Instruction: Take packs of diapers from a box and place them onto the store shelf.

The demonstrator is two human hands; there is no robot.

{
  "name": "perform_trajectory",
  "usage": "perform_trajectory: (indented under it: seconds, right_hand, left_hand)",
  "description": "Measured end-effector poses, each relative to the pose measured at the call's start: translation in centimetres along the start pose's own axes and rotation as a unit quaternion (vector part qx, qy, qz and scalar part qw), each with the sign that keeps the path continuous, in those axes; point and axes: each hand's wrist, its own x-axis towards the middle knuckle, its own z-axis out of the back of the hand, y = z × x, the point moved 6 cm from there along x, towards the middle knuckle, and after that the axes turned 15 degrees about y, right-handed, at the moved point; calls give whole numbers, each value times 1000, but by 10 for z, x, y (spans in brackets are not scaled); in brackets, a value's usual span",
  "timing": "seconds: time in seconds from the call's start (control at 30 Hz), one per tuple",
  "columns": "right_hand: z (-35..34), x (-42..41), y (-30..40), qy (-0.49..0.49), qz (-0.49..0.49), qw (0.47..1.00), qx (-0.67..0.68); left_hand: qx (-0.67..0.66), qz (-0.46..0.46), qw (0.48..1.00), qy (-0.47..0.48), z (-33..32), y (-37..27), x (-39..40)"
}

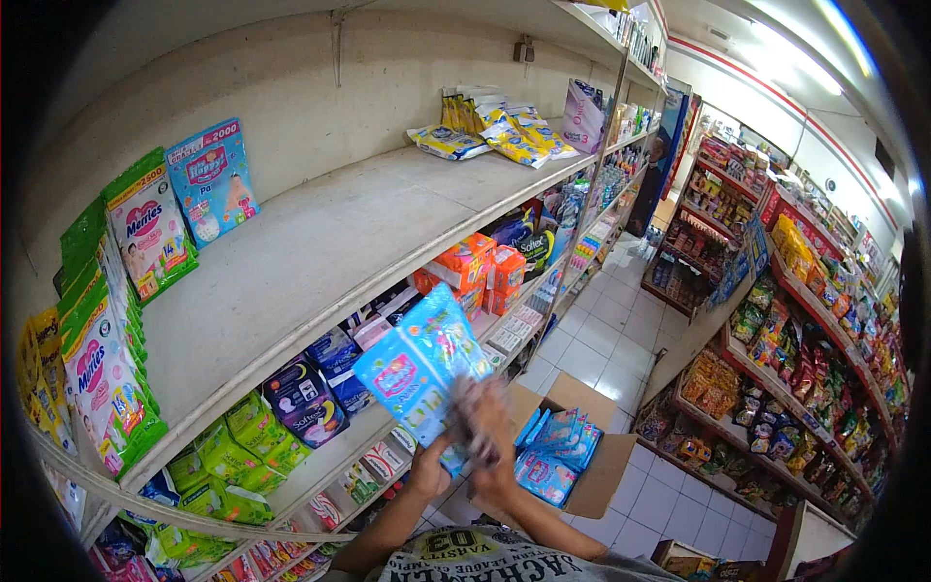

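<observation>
A light-blue plastic pack of Baby Happy diaper pants (pixel 411 371) is held in front of the shelf. My left hand (pixel 434 465) grips its lower edge. My right hand (pixel 491 436) is blurred and has a crumpled greyish cloth (pixel 469 418) in it, pressed against the pack's lower right part. Below and right of my hands, an open cardboard box (pixel 600 476) on the floor holds several similar blue packs (pixel 556 451). Another blue pack (pixel 211 182) stands upright against the back wall of the upper shelf (pixel 320 233), beside green and white Merries packs (pixel 149 225).
Yellow packs (pixel 516 134) lie at the shelf's far end. Lower shelves hold green Softex packs (pixel 233 451), dark-blue packs (pixel 305 400) and orange packs (pixel 465 262). A metal upright (pixel 593 211) rises at the shelf's front edge. Snack racks (pixel 800 371) line the tiled aisle's right side.
</observation>
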Motion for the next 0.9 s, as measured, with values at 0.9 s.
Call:
perform_trajectory:
  seconds: [0.9]
  right_hand:
    - [-4,-13,-28,-86,-48,981,166]
  left_hand:
    - [139,18,990,29,-31,7,1]
